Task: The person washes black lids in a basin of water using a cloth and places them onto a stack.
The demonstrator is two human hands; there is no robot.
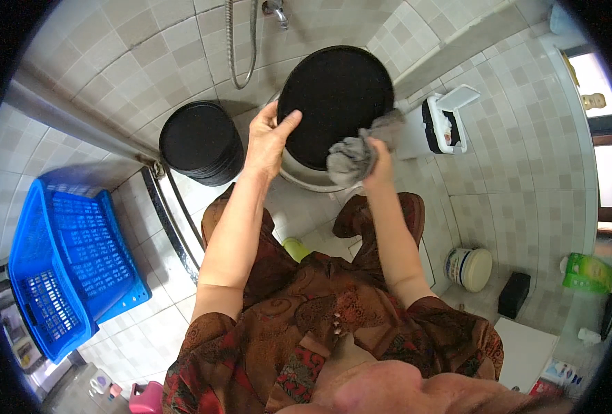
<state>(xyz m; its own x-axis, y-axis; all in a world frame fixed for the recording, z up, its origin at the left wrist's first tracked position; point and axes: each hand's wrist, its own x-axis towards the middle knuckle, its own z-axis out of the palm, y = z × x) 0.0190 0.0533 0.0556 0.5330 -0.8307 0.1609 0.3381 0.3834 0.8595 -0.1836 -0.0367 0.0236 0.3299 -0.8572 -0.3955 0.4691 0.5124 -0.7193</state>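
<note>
My left hand [271, 142] grips the left rim of a round black tray [337, 103], its thumb lying over the face. The tray is tilted up above a pale round basin [306, 178], which it mostly hides. In my right hand [379, 164] is a bunched grey cloth [351, 159], pressed near the tray's lower right rim. A stack of several similar round black trays [198, 135] stands on the floor to the left of my left hand.
Blue plastic baskets [86, 248] stand at the left, past a raised threshold [174, 217]. A shower hose [229, 46] and tap [277, 13] are on the tiled wall ahead. At right are a white bin [443, 124] with its lid up, a lidded tub [469, 269] and a black block [514, 295].
</note>
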